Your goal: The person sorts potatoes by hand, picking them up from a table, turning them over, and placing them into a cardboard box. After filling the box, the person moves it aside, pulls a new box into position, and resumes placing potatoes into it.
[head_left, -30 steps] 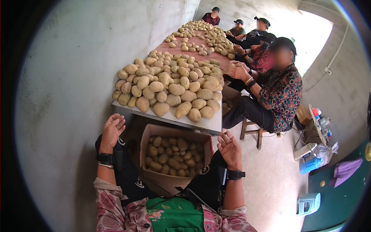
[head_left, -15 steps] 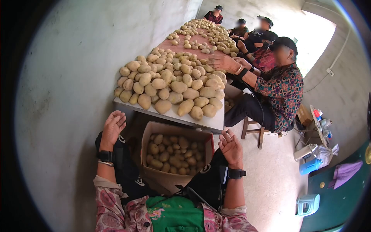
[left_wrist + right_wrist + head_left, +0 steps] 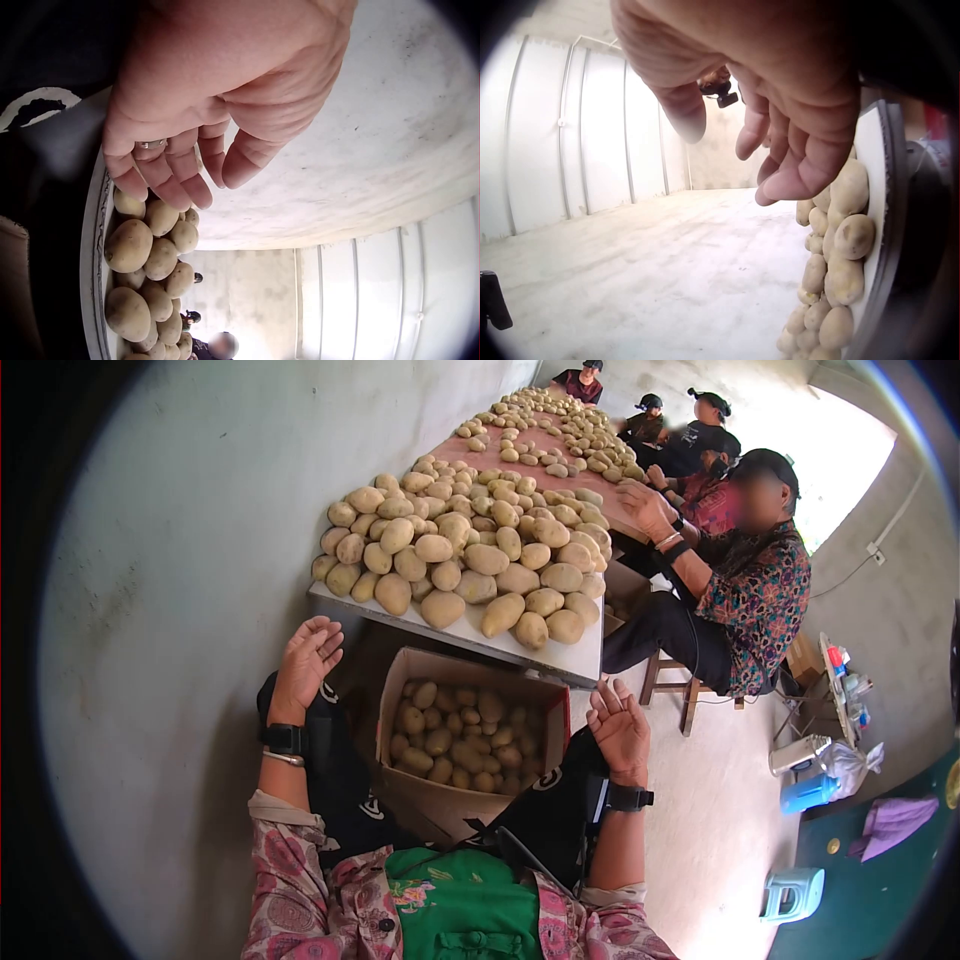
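My left hand (image 3: 308, 665) is raised before the near left corner of the table (image 3: 560, 662), palm turned up, fingers loosely bent and holding nothing. In the left wrist view a ring shows on one finger, and the fingertips overlap some potatoes (image 3: 129, 246). At the table's near right corner, my right hand (image 3: 622, 732) is also palm up and bare of any object. Its fingers are softly bent in the right wrist view. A large heap of potatoes (image 3: 485, 560) covers the table's near end. Between my knees, a cardboard box (image 3: 425, 792) holds many more potatoes (image 3: 465, 735).
A grey wall (image 3: 190, 560) runs along the left. On the right, a person in a patterned shirt (image 3: 765, 605) sits on a wooden stool (image 3: 672, 678), with several people farther along. A blue plastic stool (image 3: 795, 895) stands at lower right.
The head view has shifted, so table, box and hands appear farther right and slightly higher. My hands keep their pose. The neighbouring person reached over the potatoes, then drew their hands back.
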Demonstrator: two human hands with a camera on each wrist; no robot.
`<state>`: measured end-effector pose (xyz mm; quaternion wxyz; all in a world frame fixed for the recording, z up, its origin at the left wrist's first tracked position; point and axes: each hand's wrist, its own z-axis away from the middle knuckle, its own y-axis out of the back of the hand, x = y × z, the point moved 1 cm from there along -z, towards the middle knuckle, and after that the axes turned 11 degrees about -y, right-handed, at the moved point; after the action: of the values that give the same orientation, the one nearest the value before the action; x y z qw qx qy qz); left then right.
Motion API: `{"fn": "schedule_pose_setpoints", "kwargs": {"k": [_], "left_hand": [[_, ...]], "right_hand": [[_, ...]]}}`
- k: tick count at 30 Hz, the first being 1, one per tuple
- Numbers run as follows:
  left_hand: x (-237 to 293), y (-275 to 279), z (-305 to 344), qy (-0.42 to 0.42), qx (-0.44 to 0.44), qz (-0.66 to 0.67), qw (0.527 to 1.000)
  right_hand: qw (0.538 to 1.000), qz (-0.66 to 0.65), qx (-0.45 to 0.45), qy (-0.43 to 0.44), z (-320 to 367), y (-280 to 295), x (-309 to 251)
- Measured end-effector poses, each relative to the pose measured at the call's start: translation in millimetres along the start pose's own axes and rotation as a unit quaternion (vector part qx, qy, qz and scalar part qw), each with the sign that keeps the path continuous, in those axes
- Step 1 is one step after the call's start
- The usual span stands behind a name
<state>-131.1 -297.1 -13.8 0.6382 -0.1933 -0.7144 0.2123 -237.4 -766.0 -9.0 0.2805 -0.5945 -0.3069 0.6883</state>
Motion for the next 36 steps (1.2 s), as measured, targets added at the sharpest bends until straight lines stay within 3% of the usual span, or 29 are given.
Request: {"fn": "schedule_pose_setpoints", "kwargs": {"k": [13,24,26,28,30,32,34,36], "left_hand": [[-3.2,12.3,-2.0,-0.007,-0.02,0.012,1.0],[1.5,4.6,1.3,-0.001,-0.015,0.013,1.0],[2.6,4.5,0.6,0.001,-0.021,0.014,1.0],[1.5,6.0,3.6,0.001,-0.017,0.012,1.0],[2.8,5.4,4.5,-0.005,-0.01,0.01,1.0],[1.0,11.2,2.0,-0.001,-0.01,0.013,1.0],[7.2,-1.0,4.4,-0.007,-0.015,0.017,1.0],[7.4,-7.7,9.7,-0.003,0.002,0.003,1.0]], "right_hand": [[0.999,0.013,-0.042,0.002,1.4,9.2,-6.4],[1.0,-0.008,0.002,-0.028,-10.7,-9.1,-16.0],[0.993,0.122,0.007,-0.004,-25.8,-25.6,-25.3],[0.989,0.146,0.018,-0.001,-47.5,-45.7,-28.1],[0.895,0.44,0.016,0.071,-90.4,-51.0,-31.0],[0.798,0.585,0.036,0.14,-121.2,-45.0,-11.5],[0.643,0.733,0.014,0.225,-124.6,-49.5,-3.1],[0.629,0.738,0.025,0.244,-127.9,-33.4,17.0]]}}
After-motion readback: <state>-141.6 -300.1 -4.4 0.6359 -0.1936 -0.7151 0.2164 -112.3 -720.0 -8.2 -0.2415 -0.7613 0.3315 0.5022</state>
